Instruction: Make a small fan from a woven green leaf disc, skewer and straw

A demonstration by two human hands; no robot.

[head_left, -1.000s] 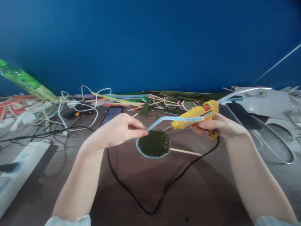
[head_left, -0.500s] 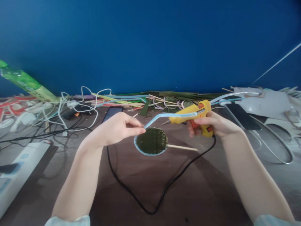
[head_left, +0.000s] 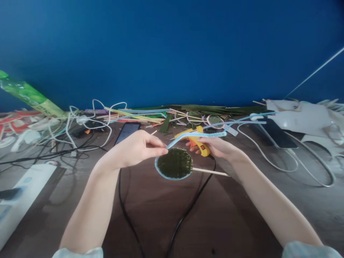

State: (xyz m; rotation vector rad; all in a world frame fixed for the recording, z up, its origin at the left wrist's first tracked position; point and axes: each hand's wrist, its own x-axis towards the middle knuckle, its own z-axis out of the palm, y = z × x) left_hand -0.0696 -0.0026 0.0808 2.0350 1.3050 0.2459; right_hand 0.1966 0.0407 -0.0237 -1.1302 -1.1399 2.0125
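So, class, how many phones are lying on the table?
2. One phone lies just behind the left hand, beside the white cables; the other lies far right, by the white sheet. Clutter at the back may hide more.

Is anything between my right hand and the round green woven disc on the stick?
Nothing blocks it. The right hand, on the yellow glue gun, sits beside the round green woven disc; the fuzzy light-blue pipe cleaner crosses over the gun.
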